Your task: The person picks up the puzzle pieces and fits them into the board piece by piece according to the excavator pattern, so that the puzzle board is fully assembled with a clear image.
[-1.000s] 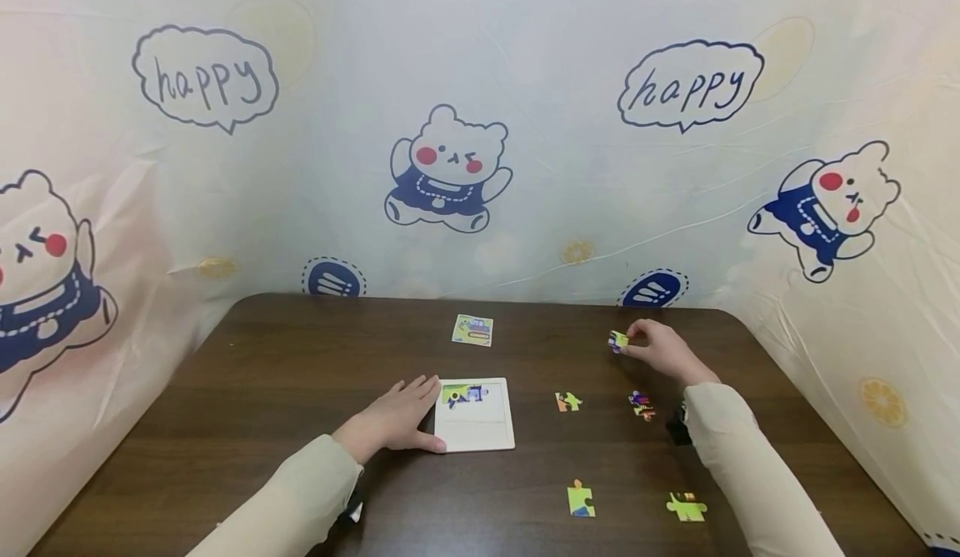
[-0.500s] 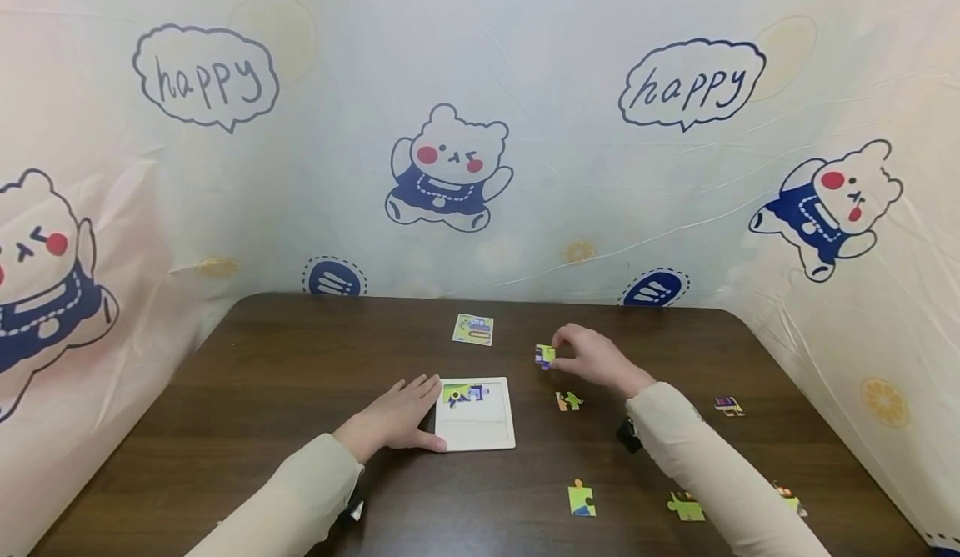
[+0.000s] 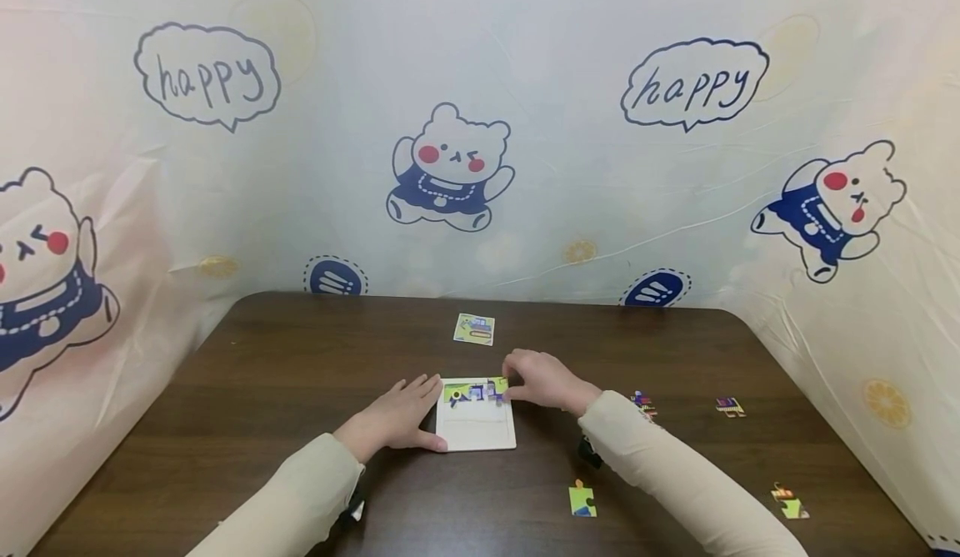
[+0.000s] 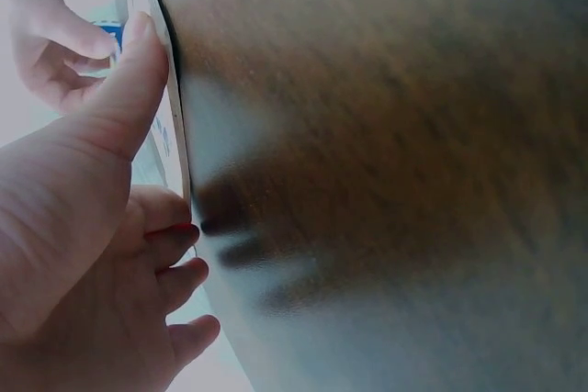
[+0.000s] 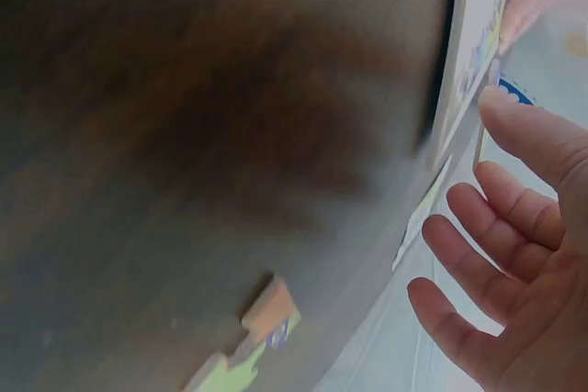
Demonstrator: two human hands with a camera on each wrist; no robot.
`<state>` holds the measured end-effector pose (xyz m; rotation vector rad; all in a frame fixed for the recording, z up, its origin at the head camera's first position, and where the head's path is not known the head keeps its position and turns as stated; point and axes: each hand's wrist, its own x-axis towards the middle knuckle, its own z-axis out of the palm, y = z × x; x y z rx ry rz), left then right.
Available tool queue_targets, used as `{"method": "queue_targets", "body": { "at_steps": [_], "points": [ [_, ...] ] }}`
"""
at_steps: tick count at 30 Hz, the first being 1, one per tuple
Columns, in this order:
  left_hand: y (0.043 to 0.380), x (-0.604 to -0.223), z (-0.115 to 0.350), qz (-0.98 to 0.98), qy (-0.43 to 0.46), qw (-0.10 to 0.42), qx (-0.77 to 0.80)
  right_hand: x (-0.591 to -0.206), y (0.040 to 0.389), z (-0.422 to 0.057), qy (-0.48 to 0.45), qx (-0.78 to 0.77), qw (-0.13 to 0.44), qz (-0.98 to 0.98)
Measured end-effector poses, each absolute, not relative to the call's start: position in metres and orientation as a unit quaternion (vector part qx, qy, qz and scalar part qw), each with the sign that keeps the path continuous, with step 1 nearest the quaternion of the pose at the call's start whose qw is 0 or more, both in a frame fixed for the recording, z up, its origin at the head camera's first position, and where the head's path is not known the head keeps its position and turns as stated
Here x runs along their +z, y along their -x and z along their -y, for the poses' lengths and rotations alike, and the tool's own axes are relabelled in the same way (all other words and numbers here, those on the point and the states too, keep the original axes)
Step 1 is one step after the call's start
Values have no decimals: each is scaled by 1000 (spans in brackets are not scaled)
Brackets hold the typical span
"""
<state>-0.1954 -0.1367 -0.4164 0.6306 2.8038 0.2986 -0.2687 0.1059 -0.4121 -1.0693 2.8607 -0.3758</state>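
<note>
The thumb and forefinger of the right hand (image 3: 551, 380) pinch a thin, knobbed puzzle piece (image 3: 496, 389), green and violet, at the upper right corner of a flat, white, square tray (image 3: 480, 438); whether the piece lies flat there is hidden by the fingers. Beside it, along the tray's upper edge, runs a glossy strip of green and purple pieces (image 3: 465, 393) with interlocking outlines. The left hand (image 3: 397, 415) rests against the tray's left rim, fingers straight and spread, thumb at the lower corner, clasping nothing. Beyond the tray lies a smooth square picture card (image 3: 474, 329). To the right sit loose pieces with rounded tabs and scooped notches: a lime one (image 3: 582, 500), a purple-red one (image 3: 731, 407) and a green-and-orange one (image 3: 790, 500). All rest on a dark brown tabletop (image 3: 300, 373) with streaky wood grain and a soft sheen. Pale cloth sleeves (image 3: 675, 465) cover both forearms, and a creased, bear-printed sheet (image 3: 555, 165) hangs behind.
</note>
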Motion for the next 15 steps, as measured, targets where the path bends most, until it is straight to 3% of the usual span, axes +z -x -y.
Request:
{"method": "queue_targets", "body": {
  "at_steps": [15],
  "points": [
    [195, -418, 137, -963, -216, 127, 100, -415, 266, -95, 349, -128, 54, -927]
  ]
}}
